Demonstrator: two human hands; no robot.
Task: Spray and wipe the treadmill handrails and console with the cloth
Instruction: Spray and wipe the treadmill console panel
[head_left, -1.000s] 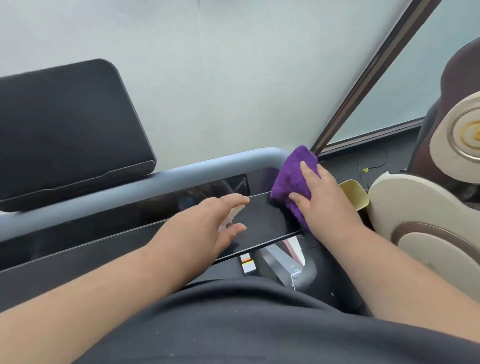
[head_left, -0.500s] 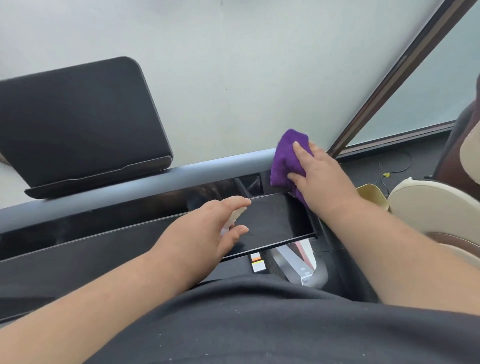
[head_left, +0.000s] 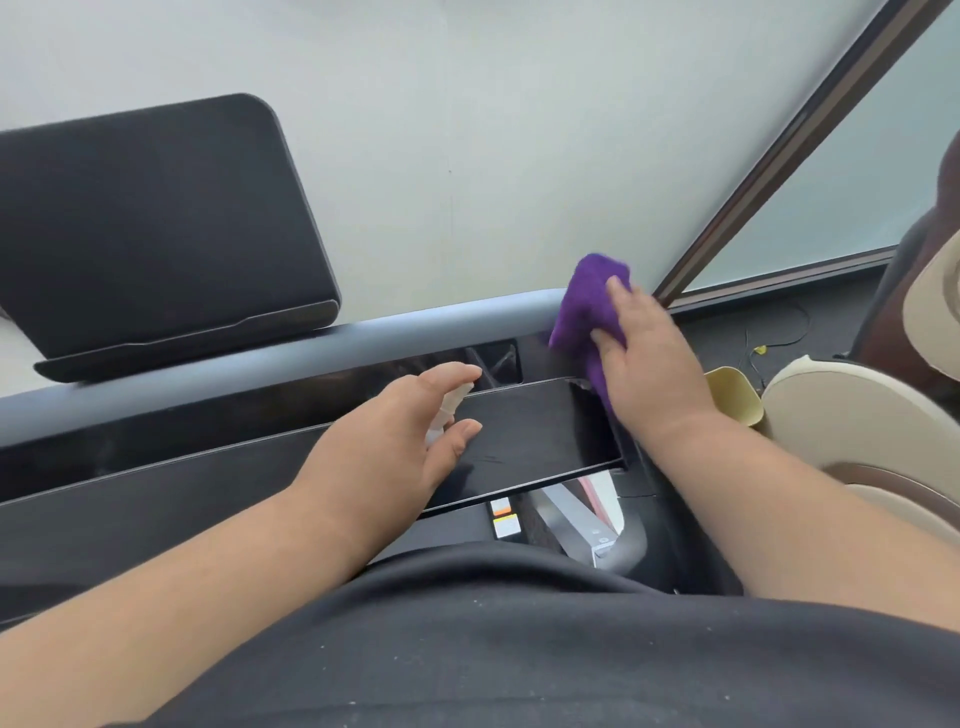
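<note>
The right hand (head_left: 652, 364) presses the purple cloth (head_left: 584, 312) against the right end of the grey handrail (head_left: 363, 335), fingers flat. The left hand (head_left: 400, 431) curls round what looks like a small spray bottle (head_left: 451, 402) over the black console (head_left: 535, 431).

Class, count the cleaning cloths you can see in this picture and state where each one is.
1. The purple cloth is under the right hand, pressed against the right end of the grey handrail. Others may lie out of view.
</note>
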